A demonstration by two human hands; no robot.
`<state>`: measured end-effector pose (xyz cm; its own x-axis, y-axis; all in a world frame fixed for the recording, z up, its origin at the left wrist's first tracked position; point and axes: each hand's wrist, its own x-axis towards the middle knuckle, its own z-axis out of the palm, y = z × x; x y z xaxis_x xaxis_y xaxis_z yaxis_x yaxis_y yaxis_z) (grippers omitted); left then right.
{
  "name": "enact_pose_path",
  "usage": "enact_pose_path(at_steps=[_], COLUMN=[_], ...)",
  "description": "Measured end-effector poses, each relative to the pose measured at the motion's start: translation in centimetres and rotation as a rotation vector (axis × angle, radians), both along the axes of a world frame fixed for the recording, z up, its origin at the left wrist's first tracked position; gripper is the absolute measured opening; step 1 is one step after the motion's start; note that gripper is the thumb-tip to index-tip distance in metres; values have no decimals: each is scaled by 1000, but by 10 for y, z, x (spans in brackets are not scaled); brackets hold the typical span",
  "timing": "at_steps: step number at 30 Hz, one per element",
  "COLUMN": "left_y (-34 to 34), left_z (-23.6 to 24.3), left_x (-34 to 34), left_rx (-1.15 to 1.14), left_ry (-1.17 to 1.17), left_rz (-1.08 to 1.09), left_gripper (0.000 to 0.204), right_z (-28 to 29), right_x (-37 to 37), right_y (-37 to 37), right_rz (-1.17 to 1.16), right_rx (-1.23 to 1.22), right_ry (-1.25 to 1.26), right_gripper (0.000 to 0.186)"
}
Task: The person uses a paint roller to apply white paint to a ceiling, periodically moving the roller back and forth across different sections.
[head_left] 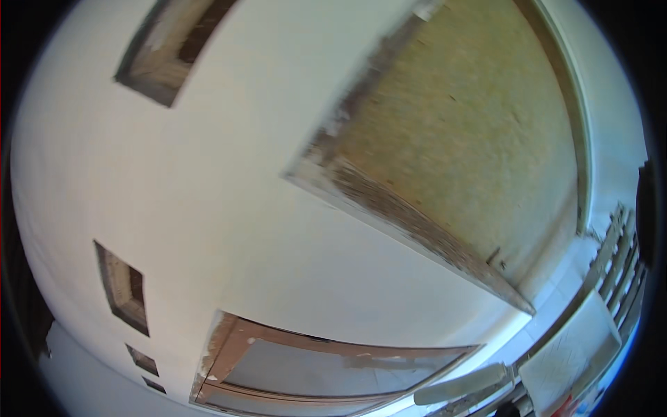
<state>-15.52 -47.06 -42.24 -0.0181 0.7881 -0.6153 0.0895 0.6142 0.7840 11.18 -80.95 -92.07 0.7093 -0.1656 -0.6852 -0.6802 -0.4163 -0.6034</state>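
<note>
Neither my left hand nor my right hand shows in the head view, so what they hold cannot be seen. Low on the right is a broad, flat, pale panel [571, 353] with smudges on it. A long, rounded pale piece [462, 386] reaches left from beside the panel; whether the two are joined, and what kind of thing they are, I cannot make out. Small dark and red shapes lie at the lower edge, too cut off to name.
A tilted white wall [208, 174] fills most of the view, with several small recessed openings [125, 288]. A large rough-edged doorway [417, 222] shows a yellowish wall [465, 118] beyond. Below is a brown-framed door [233, 347]. Grey wooden slats [611, 260] stand at right, over pale floor tiles [556, 295].
</note>
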Motion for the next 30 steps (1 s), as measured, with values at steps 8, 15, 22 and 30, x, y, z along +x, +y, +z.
enact_pose_path(at_steps=[8,15,22,30], left_y=[-6,12,31,49], left_z=[95,186,260,309], left_x=[11,26,27,8], left_rx=[2,9,40,91], left_ry=[-133,-307,-406,-428], left_rz=[23,-17,-69,-158], left_gripper=[34,35,35,35], right_z=[239,546,787,938], right_x=[47,43,-23,-113], right_y=[153,299,382,418], right_rz=[400,787,1057,1154], right_rx=[259,525,757,927], right_ry=[-101,-345,-530,-717], right_gripper=[49,49,49,49])
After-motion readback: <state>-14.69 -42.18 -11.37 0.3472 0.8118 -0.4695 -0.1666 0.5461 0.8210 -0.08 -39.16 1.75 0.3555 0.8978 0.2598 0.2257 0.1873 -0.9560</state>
